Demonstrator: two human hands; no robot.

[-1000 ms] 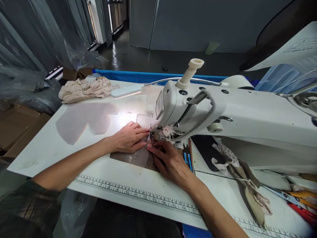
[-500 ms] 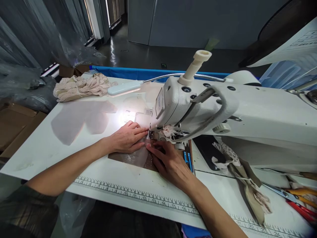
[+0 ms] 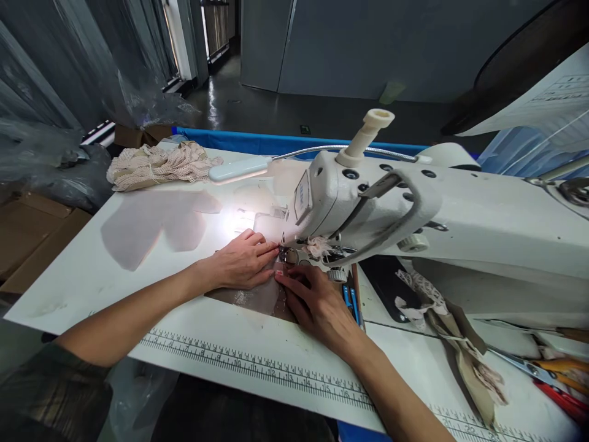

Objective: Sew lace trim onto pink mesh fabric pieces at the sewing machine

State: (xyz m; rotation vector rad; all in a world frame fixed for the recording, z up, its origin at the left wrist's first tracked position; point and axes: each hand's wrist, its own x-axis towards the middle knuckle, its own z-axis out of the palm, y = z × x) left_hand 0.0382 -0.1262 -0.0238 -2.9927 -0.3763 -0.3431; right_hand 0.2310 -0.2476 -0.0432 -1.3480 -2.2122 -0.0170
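Observation:
A white sewing machine (image 3: 414,215) stands on the white table (image 3: 92,276). Under its needle lies a brownish sheer fabric piece (image 3: 257,298). My left hand (image 3: 242,263) lies flat on the fabric left of the presser foot, fingers stretched toward the needle. My right hand (image 3: 317,304) rests on the fabric's right side, fingertips pressed on its edge just in front of the foot. A small lamp (image 3: 239,169) on a flexible arm lights the spot.
A pile of cream lace trim (image 3: 156,164) lies at the table's back left, with flat mauve fabric pieces (image 3: 151,224) beside it. Blue-handled snips (image 3: 350,298) lie right of my right hand. Lace scraps (image 3: 460,344) and scissors (image 3: 552,374) sit at right. A printed ruler (image 3: 257,368) runs along the front edge.
Both hands have stayed on the fabric at the needle; the fingers shifted only slightly. The view has moved a little.

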